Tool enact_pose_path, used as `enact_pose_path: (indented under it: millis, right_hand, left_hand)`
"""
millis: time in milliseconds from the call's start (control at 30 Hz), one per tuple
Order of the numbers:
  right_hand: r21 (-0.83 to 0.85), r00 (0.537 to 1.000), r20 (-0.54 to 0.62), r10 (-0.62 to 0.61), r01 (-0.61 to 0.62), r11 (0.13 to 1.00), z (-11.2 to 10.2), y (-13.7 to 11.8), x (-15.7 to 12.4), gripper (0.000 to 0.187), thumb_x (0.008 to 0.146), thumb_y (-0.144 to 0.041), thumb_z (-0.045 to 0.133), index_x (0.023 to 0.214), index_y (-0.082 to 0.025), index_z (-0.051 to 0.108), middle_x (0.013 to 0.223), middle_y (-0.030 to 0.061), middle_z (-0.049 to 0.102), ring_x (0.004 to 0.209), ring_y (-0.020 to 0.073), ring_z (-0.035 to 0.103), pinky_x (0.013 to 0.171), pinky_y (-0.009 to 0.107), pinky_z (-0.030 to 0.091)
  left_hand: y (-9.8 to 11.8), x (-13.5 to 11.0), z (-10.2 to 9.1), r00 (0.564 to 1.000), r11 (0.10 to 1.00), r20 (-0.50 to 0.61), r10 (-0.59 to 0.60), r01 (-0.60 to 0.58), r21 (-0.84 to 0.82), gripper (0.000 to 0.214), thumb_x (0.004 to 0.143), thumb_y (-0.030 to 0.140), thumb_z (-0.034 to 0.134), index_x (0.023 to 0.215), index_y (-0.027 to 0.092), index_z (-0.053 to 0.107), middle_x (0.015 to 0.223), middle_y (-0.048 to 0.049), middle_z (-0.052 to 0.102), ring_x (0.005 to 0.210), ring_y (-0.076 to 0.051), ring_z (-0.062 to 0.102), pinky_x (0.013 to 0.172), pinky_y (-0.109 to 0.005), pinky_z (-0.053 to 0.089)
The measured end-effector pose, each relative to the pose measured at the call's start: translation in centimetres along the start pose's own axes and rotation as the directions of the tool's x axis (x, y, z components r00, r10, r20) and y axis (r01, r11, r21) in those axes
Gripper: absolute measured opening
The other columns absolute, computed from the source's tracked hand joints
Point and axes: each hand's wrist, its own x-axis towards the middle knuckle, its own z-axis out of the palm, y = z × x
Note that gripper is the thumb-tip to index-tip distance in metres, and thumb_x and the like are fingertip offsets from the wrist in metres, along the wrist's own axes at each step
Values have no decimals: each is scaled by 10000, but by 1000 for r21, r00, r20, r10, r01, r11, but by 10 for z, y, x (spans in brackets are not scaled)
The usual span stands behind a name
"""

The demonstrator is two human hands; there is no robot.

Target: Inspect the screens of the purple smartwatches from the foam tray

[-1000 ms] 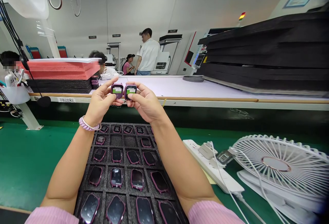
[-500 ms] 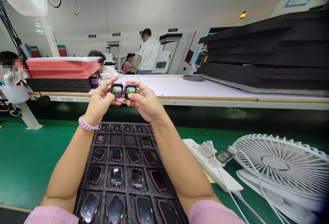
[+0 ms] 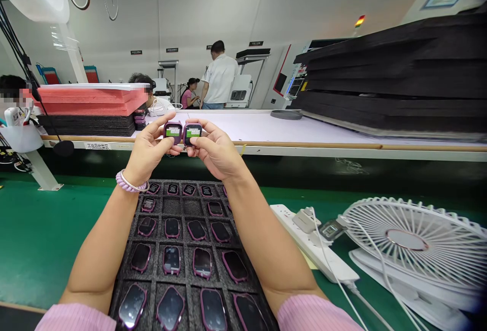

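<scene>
Left hand pinching one purple watch, my right hand gripping its twin at three o'clock, foam tray at six.

Glossy purple plastic watch cases are gleaming centre frame; below, the matt black foam tray is looking rough beside the smooth white plastic fan.
</scene>
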Motion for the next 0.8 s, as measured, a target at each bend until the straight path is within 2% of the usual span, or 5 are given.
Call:
enact_pose_path:
  millis: [267,533,800]
  right_hand:
    - [-27,1000,4,-14,14,1000,0,0,-1,509,731,-280,780,1185,-188,568,844,-31,630,595,109,574,565,247,499]
    - [-24,998,-17,-56,55,998,1,3,0,521,751,-356,878,1144,-190,579,812,-32,625,557,91,536,523,214,473]
    - [-8,1000,-16,-25,25,1000,1,2,-1,487,706,-240,754,1158,-194,576,826,-37,639,579,94,553,559,216,489]
  left_hand:
    - [0,0,-1,1000,1000,-18,-24,24,15,610,773,116,608,1376,207,610,1002,-34,721,671,-116,718,699,-233,640]
    - [0,0,3,999,999,-16,-41,41,-13,523,832,159,602,1353,200,632,888,-6,690,661,-123,723,676,-230,639]
    - [-1,1,1,998,998,-26,-57,56,-43,573,791,137,570,1356,207,639,895,-10,691,646,-123,716,667,-241,636]
